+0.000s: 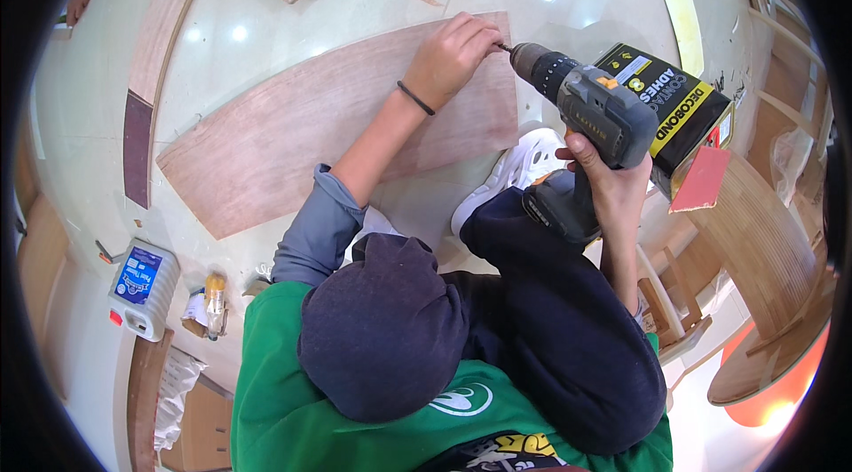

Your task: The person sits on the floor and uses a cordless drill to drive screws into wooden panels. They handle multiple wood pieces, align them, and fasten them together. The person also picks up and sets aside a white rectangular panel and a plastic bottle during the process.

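Note:
My right hand [614, 184] is wrapped round the handle of a grey and black cordless drill [596, 104], above its battery pack. The drill lies tilted, its chuck toward the upper left. A thin dark bit [505, 48] sticks out of the chuck. At its tip my left hand [457, 51] is closed, thumb and fingers pinching the end; whether a screw sits there is hidden by the fingers. Below that hand a curved reddish-brown plywood panel [302, 121] lies flat on the floor, reaching under my forearm.
A black and yellow rectangular tin [688, 104] stands right of the drill, a red piece [701, 179] against it. A white jug [145, 286] and a small bottle [215, 302] stand at left. Curved wooden strips [169, 19] lie far left. My white shoe [510, 172] is near the panel.

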Demonstrator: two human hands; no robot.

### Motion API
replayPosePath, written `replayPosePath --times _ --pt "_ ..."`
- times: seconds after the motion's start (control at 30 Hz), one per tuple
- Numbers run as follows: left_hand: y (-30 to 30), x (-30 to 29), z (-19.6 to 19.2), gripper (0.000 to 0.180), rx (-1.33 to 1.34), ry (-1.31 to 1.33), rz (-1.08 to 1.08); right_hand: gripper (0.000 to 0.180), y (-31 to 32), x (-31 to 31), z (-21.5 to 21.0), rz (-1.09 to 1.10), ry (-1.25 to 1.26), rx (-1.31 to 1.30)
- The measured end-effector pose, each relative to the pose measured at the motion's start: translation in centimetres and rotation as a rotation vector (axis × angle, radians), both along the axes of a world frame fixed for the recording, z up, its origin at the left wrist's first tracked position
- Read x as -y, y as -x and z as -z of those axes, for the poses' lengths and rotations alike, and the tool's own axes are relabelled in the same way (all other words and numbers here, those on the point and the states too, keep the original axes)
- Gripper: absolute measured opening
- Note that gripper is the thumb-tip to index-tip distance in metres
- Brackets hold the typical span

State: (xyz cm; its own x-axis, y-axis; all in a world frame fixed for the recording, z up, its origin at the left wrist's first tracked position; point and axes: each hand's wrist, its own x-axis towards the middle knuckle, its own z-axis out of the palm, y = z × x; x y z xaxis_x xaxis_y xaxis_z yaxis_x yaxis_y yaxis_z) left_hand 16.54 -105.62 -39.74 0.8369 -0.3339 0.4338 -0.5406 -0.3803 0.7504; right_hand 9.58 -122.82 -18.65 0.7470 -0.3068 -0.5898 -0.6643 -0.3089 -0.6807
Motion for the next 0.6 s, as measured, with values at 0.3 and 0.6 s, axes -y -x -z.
replayPosePath --times 0.3,0.6 --pt "-1.9 1.7 0.9 0.016 0.100 -0.074 -0.013 0.024 -1.3 0.0 1.8 -0.073 0.059 0.009" --pt "-2.5 1.9 1.7 0.018 0.073 -0.077 -0.100 0.021 -3.2 0.0 2.5 -0.184 0.170 0.029"
